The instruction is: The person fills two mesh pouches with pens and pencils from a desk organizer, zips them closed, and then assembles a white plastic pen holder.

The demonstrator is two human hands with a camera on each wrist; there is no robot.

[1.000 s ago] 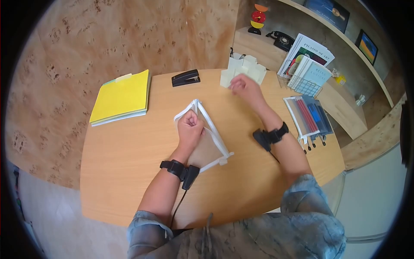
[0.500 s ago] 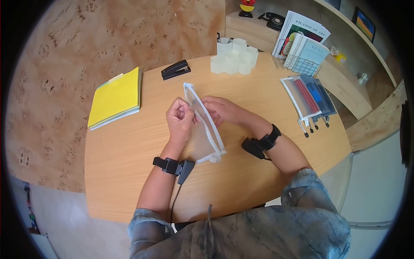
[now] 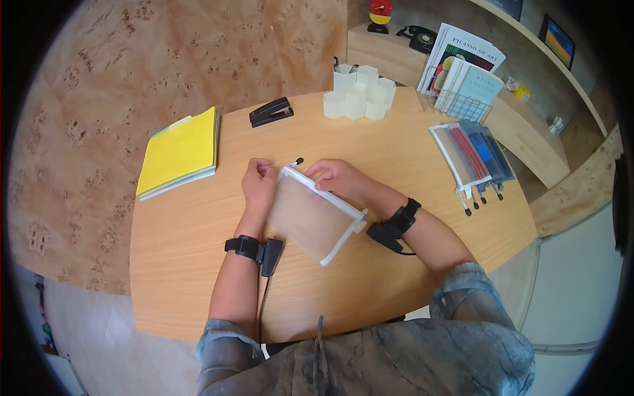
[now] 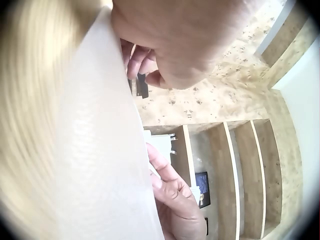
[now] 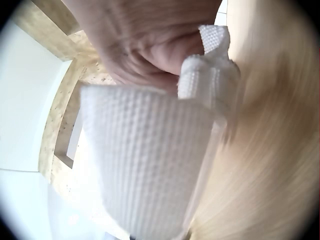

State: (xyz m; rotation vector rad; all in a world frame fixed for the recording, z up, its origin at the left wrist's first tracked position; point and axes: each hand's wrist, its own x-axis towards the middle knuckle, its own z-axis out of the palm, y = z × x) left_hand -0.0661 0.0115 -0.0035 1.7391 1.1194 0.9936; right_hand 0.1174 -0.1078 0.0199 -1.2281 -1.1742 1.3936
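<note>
A translucent zip pouch (image 3: pixel 307 218) with white edging is held up slantwise over the table, its broad face towards the head camera. My left hand (image 3: pixel 259 188) grips its upper left corner, fingers curled. Along the white zipper edge, my right hand (image 3: pixel 340 179) pinches with thumb and fingers. A black-tipped zipper pull (image 3: pixel 299 161) sticks out beyond the left end of that edge. In the left wrist view the pale pouch side (image 4: pixel 105 140) fills much of the picture, partly covering the right hand's fingers. White woven trim (image 5: pixel 150 155) looms large in the right wrist view.
A black stapler (image 3: pixel 271 112) lies beyond the hands, with yellow folders (image 3: pixel 178 148) to its left. A white hexagonal pen holder (image 3: pixel 360 96) stands at the back. On the right are filled zip pouches (image 3: pixel 472 152) and a wire basket (image 3: pixel 456 102) of books.
My right hand came from near the pen holder to the pouch's zipper edge. The pouch has turned from nearly edge-on to broad face up, and its zipper pull now shows.
</note>
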